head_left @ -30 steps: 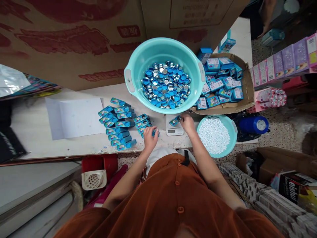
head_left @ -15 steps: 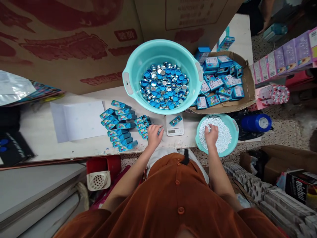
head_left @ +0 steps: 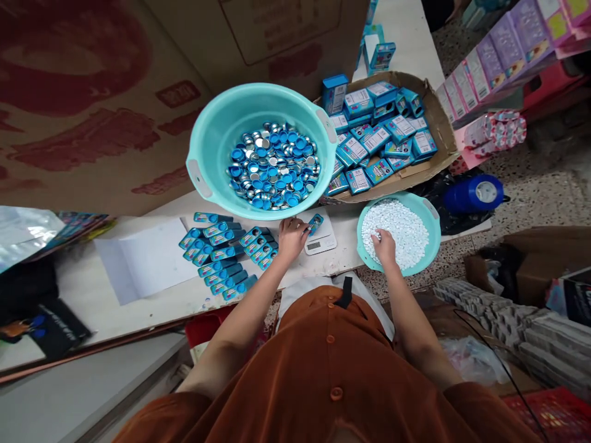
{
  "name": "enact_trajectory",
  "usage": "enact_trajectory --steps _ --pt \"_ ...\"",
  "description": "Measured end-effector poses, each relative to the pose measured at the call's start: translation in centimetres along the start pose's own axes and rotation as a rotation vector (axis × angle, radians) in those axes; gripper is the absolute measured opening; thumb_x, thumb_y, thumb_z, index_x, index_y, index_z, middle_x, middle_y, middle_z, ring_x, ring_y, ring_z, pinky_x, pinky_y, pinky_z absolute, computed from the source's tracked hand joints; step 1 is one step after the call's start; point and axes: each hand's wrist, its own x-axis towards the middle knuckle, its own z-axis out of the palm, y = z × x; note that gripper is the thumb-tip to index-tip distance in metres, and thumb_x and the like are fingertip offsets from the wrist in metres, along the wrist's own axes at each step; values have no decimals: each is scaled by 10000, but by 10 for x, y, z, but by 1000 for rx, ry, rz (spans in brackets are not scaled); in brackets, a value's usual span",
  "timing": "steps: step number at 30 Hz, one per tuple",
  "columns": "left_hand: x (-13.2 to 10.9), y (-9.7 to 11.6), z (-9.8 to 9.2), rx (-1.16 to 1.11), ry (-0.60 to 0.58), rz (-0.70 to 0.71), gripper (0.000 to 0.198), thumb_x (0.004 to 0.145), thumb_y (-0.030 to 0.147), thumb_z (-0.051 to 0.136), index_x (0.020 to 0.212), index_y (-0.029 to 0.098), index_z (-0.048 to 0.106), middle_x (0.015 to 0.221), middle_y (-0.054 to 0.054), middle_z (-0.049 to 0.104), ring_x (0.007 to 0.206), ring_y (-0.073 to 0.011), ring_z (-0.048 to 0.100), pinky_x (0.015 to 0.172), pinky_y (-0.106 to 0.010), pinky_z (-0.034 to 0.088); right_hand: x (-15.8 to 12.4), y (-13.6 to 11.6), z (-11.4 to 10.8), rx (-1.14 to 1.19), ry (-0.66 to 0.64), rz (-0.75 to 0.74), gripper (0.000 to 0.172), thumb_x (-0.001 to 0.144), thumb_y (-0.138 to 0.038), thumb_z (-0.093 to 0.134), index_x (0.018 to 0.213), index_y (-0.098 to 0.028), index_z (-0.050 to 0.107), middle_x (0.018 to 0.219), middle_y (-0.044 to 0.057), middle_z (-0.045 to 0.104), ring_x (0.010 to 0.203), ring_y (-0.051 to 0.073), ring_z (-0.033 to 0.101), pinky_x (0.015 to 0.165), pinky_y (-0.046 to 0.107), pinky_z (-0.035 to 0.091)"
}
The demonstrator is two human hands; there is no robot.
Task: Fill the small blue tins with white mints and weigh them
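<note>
My left hand [head_left: 292,239] is at the small blue tin [head_left: 315,224] on the white digital scale [head_left: 323,237], its fingers closed on the tin's edge. My right hand [head_left: 384,248] is over the left part of a teal basin [head_left: 434,246] of white pellets [head_left: 404,231], fingertips pinched; what they hold is too small to make out. Several blue tins [head_left: 226,252] stand in rows left of my left hand, some with a round blue cap, others with an open hole. Behind the scale a large teal basin [head_left: 203,123] holds many blue and silver caps [head_left: 277,166].
A cut-down carton [head_left: 446,132] of blue tins stands at the back right. A big cardboard box [head_left: 92,104] rises at the back left. White paper [head_left: 152,258] lies on the table's left. A blue roll [head_left: 475,194] sits at right.
My left hand has moved right and forward to the tin on the scale. My right hand stays at the pellets. The whole view has turned and shifted.
</note>
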Motion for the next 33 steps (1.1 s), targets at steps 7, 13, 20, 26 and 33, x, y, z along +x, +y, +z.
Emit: enact_trajectory --steps 7,13,20,26,33 --pt "14 -3 7 27 -10 41 134 860 303 544 893 252 663 958 -95 626 1027 -308 506 916 -482 343 2 5 -3 26 -22 -6 248 832 -311 486 960 -149 622 962 142 632 913 258 565 831 376 433" --pt "30 8 11 -13 9 46 149 867 325 542 938 247 648 972 -83 633 1003 -289 539 908 -442 349 3 7 -5 36 -17 -4 256 826 -323 512 941 -141 650 919 134 651 865 247 574 826 373 436" --pt "4 0 3 -37 87 -63 228 847 366 569 1027 244 637 992 -88 643 1000 -292 539 915 -437 367 4 10 -23 41 44 36 286 801 -347 557 922 -128 695 903 135 668 735 214 571 796 369 451" --pt "-54 -11 -10 -47 178 -231 212 865 370 533 990 228 627 925 -87 629 984 -282 520 899 -428 375 6 8 -37 90 85 75 338 790 -412 547 869 -132 718 864 127 677 668 194 548 757 366 451" --pt "-85 -10 -10 -64 234 -319 204 875 352 522 991 213 617 935 -75 640 977 -255 531 919 -412 378 17 -67 -28 377 -22 -5 315 760 -435 588 884 -177 718 866 66 671 675 157 555 683 300 458"
